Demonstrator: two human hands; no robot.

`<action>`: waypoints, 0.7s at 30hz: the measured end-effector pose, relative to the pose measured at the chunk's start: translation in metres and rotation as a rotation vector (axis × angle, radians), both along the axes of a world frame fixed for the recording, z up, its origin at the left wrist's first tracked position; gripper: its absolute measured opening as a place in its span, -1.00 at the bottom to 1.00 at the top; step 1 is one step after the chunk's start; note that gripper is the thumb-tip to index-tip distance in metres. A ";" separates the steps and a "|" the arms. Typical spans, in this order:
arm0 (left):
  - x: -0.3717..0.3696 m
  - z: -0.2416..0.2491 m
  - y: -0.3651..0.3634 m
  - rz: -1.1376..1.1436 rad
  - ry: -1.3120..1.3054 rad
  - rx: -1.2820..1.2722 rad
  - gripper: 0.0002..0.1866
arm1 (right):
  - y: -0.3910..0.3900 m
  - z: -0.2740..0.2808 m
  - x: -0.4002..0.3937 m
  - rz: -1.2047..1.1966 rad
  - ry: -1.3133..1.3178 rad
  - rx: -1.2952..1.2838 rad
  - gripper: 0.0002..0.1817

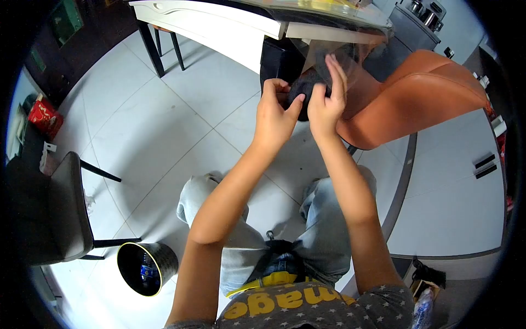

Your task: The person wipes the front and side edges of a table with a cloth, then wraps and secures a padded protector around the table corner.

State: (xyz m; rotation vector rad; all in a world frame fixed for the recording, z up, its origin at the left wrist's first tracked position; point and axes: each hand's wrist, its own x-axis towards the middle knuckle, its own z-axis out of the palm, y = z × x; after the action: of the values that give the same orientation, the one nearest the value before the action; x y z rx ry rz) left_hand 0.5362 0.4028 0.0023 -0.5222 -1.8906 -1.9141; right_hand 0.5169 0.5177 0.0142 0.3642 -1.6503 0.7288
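Between my two hands is a bunched-up black, soft-looking item (301, 93), held out in front of me over the tiled floor. My left hand (276, 112) is closed on its left side, with the thumb pressed against it and the fingers curled around the far edge. On the other side, the thumb of my right hand (327, 107) rests at the bundle while the fingers stretch upward and away from it. A sheer dark patch (350, 55) shows behind those fingertips; I cannot tell whether it is part of the black item.
Close to my right hand stands an orange-brown chair (416, 98). A white desk (213, 30) is ahead, and a white cabinet (449, 197) with black handles lies to the right. At lower left are a dark chair (68, 214) and a black bin (167, 263). A red bag (45, 117) sits far left.
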 end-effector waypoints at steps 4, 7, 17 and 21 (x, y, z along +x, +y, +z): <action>-0.013 -0.011 -0.006 0.047 -0.097 -0.114 -0.63 | -0.004 0.015 -0.030 0.011 0.017 0.181 -0.60; -0.019 -0.015 -0.018 0.007 -0.155 -0.226 -0.67 | -0.004 0.015 -0.047 -0.086 -0.039 0.280 -0.60; -0.020 -0.023 -0.028 -0.012 -0.180 -0.252 -0.75 | -0.001 -0.021 -0.022 -0.113 -0.250 0.151 -0.63; -0.008 -0.029 -0.029 0.024 -0.146 -0.554 -0.73 | 0.014 -0.085 0.000 0.034 -0.587 -0.005 -0.63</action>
State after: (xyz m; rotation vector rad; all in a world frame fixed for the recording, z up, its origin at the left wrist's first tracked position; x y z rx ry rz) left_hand 0.5282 0.3741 -0.0271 -0.5207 -2.5193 -1.4277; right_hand 0.5168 0.5316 -0.0709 0.1789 -2.1947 0.9219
